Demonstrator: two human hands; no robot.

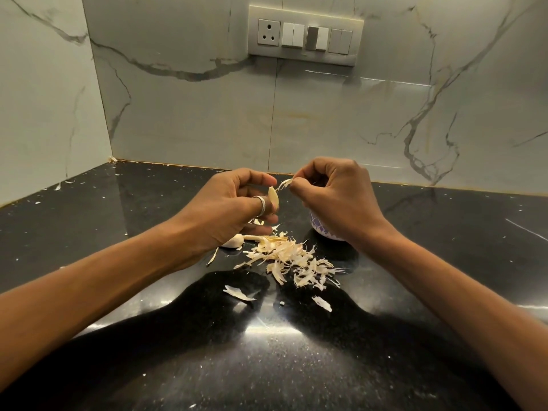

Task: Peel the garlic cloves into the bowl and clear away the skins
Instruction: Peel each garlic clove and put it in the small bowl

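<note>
Garlic clove (273, 199), pale yellow, tapered, partly stripped: held upright just left of the white bowl with purple pattern (321, 229), above the glossy black stone surface (148, 218). Left hand (234, 203) grips it, fingers (261, 178) curled round its lower half; the tip is left bare so skin can come off there. Right hand (332, 191) sits directly over the bowl and hides most of it. Its fingers (299, 185) pinch a thin papery strip of skin (284, 183) joined to the clove tip.

Judgement: the clove is kept close to the bowl so it can drop in once bare.

Pile of dry cream skins (292, 258) lies on the surface just in front of the bowl, probably gathered in one spot for a single sweep. White unpeeled garlic piece (232, 241) lies left of the bowl, under the left hand, within reach. Bowl contents: cannot tell.
</note>
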